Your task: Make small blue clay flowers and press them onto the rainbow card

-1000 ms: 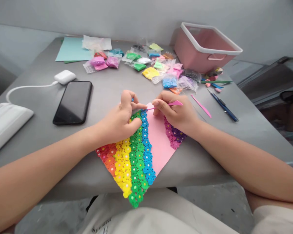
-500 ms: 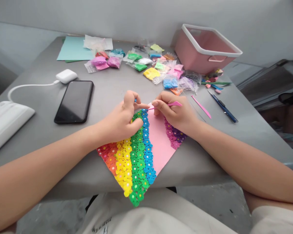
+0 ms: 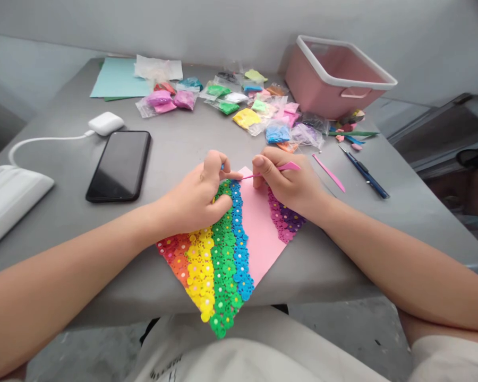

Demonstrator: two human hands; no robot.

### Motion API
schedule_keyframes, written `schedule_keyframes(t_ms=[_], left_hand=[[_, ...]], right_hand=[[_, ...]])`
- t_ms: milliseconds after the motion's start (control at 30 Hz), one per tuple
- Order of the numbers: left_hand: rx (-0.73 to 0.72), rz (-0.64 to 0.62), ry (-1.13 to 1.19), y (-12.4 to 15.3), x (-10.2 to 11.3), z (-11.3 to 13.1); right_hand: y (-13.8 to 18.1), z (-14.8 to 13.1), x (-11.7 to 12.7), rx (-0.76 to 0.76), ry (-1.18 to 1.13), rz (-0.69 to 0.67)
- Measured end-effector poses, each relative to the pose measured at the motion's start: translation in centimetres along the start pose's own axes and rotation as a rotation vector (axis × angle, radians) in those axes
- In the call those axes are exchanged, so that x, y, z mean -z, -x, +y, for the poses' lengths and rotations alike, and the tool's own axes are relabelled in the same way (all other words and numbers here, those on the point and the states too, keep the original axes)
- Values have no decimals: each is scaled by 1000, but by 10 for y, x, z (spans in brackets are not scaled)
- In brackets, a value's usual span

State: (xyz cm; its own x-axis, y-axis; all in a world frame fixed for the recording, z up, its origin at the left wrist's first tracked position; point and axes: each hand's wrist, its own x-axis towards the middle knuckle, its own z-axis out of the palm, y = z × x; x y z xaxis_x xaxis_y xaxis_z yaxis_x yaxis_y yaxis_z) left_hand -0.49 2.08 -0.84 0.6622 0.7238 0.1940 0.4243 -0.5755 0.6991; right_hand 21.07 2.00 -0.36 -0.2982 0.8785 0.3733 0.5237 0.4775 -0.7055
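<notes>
A pink card (image 3: 259, 228) lies at the near edge of the grey table (image 3: 175, 154), covered in stripes of small clay flowers (image 3: 219, 254) in red, orange, yellow, green, blue and purple. My left hand (image 3: 201, 193) rests on the green stripe, fingers closed, with a small blue bit (image 3: 222, 166) pinched at its fingertips. My right hand (image 3: 287, 183) grips a thin pink tool (image 3: 284, 167), whose tip points left toward the top of the blue stripe beside my left fingertip.
Several bags of coloured clay (image 3: 247, 109) lie at the back. A pink bin (image 3: 334, 77) stands back right. A black phone (image 3: 119, 165), a white earbud case (image 3: 105, 123) and a white device (image 3: 8, 199) sit left. Another pink tool (image 3: 329, 173) and a blue tool (image 3: 364, 172) lie right.
Both hands stay at the top of the blue stripe. My right hand has shifted slightly, its thumb tucked closer to the tool tip.
</notes>
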Motion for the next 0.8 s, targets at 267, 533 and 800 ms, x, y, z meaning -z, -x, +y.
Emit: schedule_keyframes(t_ms=[267, 533, 800], left_hand=[[-17, -6, 6, 1, 0, -1], [74, 31, 192, 0, 3, 7], [70, 242, 150, -5, 11, 17]], right_hand=[[-1, 2, 0, -14, -15, -46], [3, 1, 1, 72, -1, 159], [5, -1, 3, 255, -59, 302]])
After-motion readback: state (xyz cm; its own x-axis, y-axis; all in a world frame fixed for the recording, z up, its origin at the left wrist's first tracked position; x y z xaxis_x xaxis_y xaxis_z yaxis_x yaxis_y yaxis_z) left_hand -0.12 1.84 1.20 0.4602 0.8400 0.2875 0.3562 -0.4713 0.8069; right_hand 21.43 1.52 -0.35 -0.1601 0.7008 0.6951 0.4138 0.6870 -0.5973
